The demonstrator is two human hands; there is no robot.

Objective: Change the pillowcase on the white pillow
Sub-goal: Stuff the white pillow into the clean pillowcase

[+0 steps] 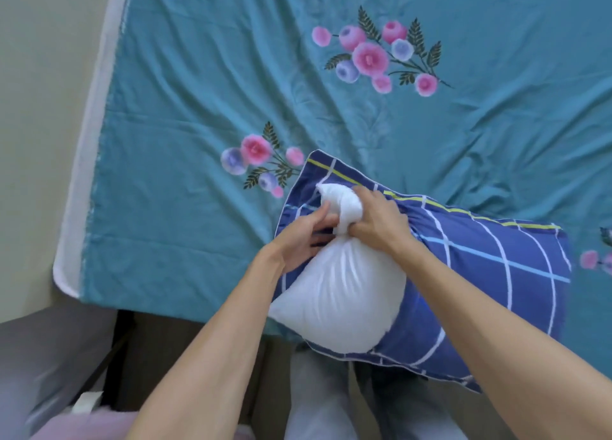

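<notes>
White stuffing bulges under our hands: the white pillow lies at the near edge of the bed, partly on a blue checked pillowcase. Our right hand has its grip curled tight round the pillow's pinched neck. Our left hand sits just beside that neck, fingers touching the pillow; whether its grip holds pillow or pillowcase we cannot tell.

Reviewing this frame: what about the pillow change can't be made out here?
Head view only:
- Pillowcase opening: hidden behind the white pillow and both hands.
- Left hand fingertips: tucked against the pillow; grip unclear.
- Pillowcase's near corner: behind the right forearm.
- Bottom-left objects: blurred.
</notes>
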